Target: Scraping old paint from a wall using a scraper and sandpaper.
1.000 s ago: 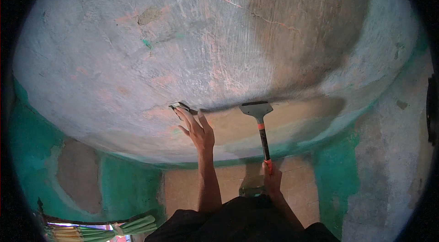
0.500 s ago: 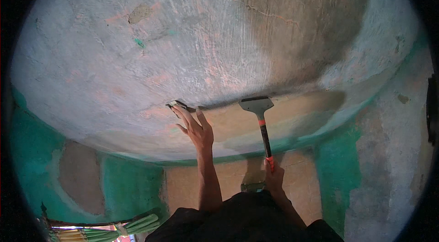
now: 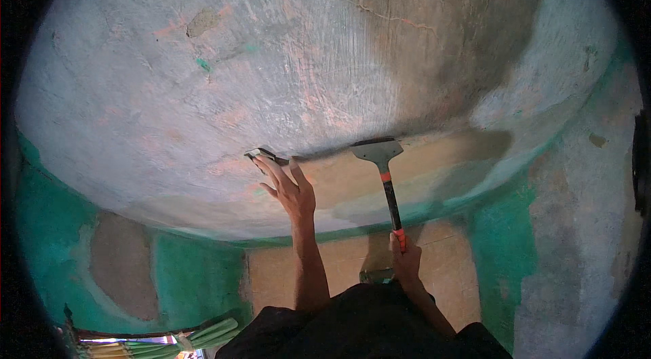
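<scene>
A long-handled scraper (image 3: 388, 186), with a grey flared head, black shaft and orange bands, is in my right hand (image 3: 405, 263), which is closed round the lower grip. The blade end touches or lies very near the rough wall (image 3: 271, 74). To its left, my left hand (image 3: 293, 195) reaches up with fingers stretched out and spread. Its fingertips lie over a small dark-and-pale rectangular piece (image 3: 261, 153) at the wall surface; whether that is a fixed fitting or a loose thing I cannot tell.
Grey-white wall shows pink scratches, a thin crack (image 3: 352, 0) and a large brown patch (image 3: 447, 40). Green painted walls stand either side. A tan tiled floor (image 3: 434, 264) lies below, with a green object (image 3: 377, 276) beside me. Green and yellow cloth (image 3: 203, 337) hangs at lower left.
The scraper head has shifted slightly up and left along the wall, my right hand staying on its grip. My left hand keeps nearly the same place.
</scene>
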`<state>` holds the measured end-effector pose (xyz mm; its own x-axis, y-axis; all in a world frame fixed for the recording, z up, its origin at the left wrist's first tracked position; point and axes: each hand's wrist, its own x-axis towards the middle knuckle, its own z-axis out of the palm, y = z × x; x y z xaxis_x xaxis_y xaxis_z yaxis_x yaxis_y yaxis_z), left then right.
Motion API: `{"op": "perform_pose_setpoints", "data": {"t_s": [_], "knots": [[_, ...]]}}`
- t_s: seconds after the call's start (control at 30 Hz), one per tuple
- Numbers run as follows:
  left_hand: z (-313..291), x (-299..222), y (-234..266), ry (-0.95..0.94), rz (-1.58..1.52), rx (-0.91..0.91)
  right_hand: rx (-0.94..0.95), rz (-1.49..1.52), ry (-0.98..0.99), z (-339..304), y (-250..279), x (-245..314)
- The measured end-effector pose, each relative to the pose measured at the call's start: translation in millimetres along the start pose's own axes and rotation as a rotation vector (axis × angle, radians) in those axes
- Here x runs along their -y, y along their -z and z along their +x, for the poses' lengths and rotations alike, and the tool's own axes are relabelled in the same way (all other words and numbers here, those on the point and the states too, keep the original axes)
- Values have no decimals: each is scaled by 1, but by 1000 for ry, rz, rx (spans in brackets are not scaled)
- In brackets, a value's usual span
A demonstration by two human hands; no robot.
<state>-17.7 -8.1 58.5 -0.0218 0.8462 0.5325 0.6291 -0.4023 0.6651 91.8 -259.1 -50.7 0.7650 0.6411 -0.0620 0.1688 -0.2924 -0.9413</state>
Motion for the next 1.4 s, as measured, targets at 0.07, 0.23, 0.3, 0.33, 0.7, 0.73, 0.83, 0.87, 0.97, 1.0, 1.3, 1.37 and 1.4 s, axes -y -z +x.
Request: {"op": "perform_pose_setpoints", "data": {"t_s": [0.07, 0.23, 0.3, 0.33, 0.7, 0.73, 0.83, 0.87, 0.97, 1.0, 1.3, 1.37, 1.4], "knots": [[0, 1, 1, -5, 13, -3, 7, 54, 22, 0, 1, 5], [0, -2, 1, 33, -17, 3, 6, 27, 27, 3, -2, 4], [0, 2, 0, 17, -5, 5, 6, 118, 3, 0, 3, 14], [-1, 2, 1, 2, 6, 11, 6, 119, 3, 0, 3, 14], [-2, 8, -4, -43, 11, -22, -6, 79, 13, 4, -8, -8], [-4, 10, -4, -74, 31, -30, -5, 80, 16, 5, -8, -15], [-2, 8, -3, -33, 11, -9, 1, 120, 72, 6, -5, -15], [-1, 6, -2, -32, 14, -8, 23, 60, 41, 10, -4, -11], [-1, 3, -1, 16, 0, -7, 13, 44, 34, 3, -2, -3], [-1, 3, -2, 14, 9, -1, -20, 89, 61, 3, -1, -2], [-1, 2, -3, -1, 9, -13, -21, 109, 23, 2, -1, 4], [-1, 4, -1, -3, 19, -2, 5, 76, 9, 4, 1, 6], [0, 5, -1, -5, 17, -9, 28, 44, -4, 5, 2, 6]]}}
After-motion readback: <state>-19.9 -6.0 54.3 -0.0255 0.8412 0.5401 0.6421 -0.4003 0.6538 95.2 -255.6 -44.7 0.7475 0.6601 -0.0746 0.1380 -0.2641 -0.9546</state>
